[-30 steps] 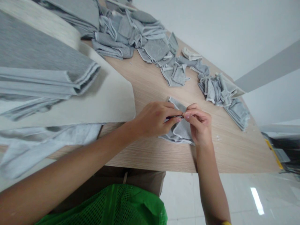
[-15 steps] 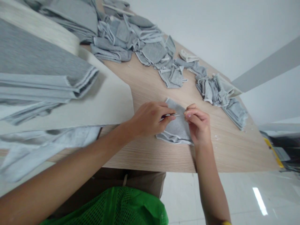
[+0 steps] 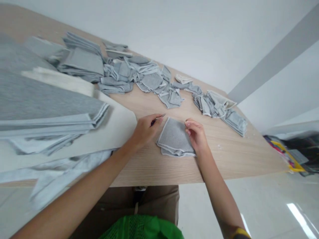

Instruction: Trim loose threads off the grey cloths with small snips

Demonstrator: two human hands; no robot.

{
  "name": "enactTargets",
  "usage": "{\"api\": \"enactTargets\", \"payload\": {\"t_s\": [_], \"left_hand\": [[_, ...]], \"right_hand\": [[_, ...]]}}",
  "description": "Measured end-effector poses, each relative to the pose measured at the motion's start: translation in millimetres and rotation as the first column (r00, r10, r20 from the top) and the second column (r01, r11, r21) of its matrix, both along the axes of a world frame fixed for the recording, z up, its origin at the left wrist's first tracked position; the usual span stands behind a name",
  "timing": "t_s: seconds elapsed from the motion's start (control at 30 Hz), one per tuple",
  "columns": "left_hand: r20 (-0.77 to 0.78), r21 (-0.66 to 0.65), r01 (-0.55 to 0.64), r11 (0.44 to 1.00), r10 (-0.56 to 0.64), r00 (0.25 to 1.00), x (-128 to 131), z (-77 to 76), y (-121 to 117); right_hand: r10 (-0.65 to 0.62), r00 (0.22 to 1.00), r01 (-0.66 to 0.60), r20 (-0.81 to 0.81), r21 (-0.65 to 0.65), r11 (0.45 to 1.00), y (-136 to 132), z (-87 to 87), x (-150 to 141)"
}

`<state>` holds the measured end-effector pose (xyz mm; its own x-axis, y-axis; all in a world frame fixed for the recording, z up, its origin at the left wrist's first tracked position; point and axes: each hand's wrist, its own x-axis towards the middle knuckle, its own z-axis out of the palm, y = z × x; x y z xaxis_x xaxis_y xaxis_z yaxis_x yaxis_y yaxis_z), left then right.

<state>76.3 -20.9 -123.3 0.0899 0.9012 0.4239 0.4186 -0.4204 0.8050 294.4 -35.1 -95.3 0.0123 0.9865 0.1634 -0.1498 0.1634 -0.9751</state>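
In the head view, my left hand (image 3: 147, 128) is closed round small thread snips (image 3: 157, 119), dark in the handle with a thin metal tip pointing right. It is just left of a small stack of grey cloth pieces (image 3: 175, 135) with pale stitched edges, lying on the table. My right hand (image 3: 196, 132) is over the stack's right edge, thumb and fingertips pinched together. Whatever may be between those fingertips is too small to make out. The snips' tip is apart from the cloth.
Folded grey fabric (image 3: 50, 99) lies over a white sheet (image 3: 119, 122) at the left. Crumpled grey pieces (image 3: 151, 81) line the back of the wooden table (image 3: 224, 156), with another pile (image 3: 211, 104) at the right. A pale wall (image 3: 186, 36) rises behind.
My hands have moved apart: the left, with the snips, has drawn left off the cloth stack, which now shows more fully. The whole view has shifted with the head.
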Motion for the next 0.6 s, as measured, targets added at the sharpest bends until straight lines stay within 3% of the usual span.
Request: {"api": "enactTargets", "payload": {"t_s": [0.23, 0.4, 0.5, 0.6], "left_hand": [[0.004, -0.069, 0.008, 0.998, -0.007, 1.0, -1.9, -8.3, 5.7], [0.003, -0.077, 0.02, 0.997, -0.02, 1.0, -0.5, -12.7, 7.2], [-0.007, -0.072, 0.03, 0.997, -0.031, 1.0, 0.6, -14.4, 6.7], [-0.026, -0.074, 0.03, 0.997, -0.032, 0.999, 1.5, -16.0, 7.1]], "right_hand": [[-0.075, 0.997, 0.071, 0.022, 0.144, 0.987, -26.7, 27.8, 15.0], [-0.206, 0.948, 0.157, 0.242, 0.206, 0.966, -56.7, 35.2, 62.3], [-0.384, 0.797, 0.287, 0.467, 0.268, 0.92, -69.9, 33.5, 113.8], [-0.464, 0.475, 0.326, 0.748, 0.341, 0.882, -77.4, 27.7, 169.1]]}}
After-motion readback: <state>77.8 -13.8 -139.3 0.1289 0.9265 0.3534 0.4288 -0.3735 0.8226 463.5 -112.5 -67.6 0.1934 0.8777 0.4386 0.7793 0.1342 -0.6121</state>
